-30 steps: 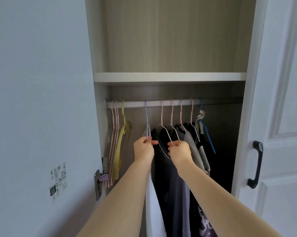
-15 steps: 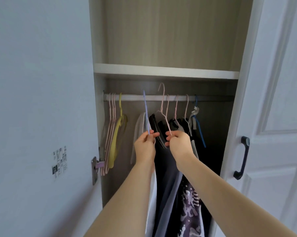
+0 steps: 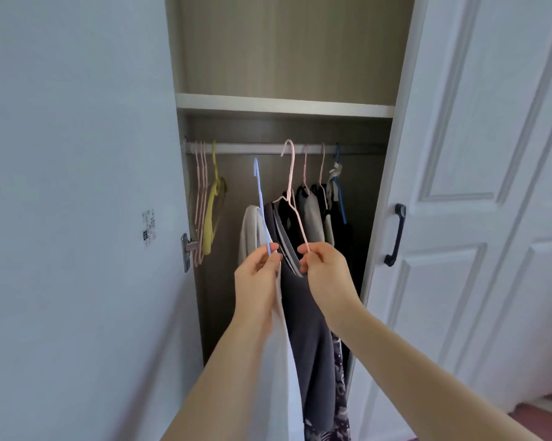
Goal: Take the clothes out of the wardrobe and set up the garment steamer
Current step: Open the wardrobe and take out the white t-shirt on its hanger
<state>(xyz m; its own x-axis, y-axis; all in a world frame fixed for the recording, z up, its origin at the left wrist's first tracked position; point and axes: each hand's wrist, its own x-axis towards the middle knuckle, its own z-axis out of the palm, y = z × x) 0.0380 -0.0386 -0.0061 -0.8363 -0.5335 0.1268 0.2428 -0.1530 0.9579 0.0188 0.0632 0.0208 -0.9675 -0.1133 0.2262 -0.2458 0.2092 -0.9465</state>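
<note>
In front of the open wardrobe, my left hand [image 3: 258, 271] pinches a pale blue hanger [image 3: 259, 198] that carries a white garment [image 3: 282, 361]. Its hook hangs free, below the rail [image 3: 246, 148]. My right hand [image 3: 324, 265] pinches a pink hanger [image 3: 291, 189] bearing a dark grey garment [image 3: 306, 329]; its hook is level with the rail and looks lifted off it. Both garments hang down between my forearms. No garment steamer is in view.
Several empty pink and yellow hangers [image 3: 206, 205] hang at the rail's left end. More dark and grey clothes [image 3: 319, 214] hang at the right. A white shelf [image 3: 284, 105] runs above the rail. The open right door [image 3: 478, 218] has a black handle [image 3: 395, 233].
Both hangers have come off the rail and moved down and toward me with their garments. The view has pulled back from the wardrobe.
</note>
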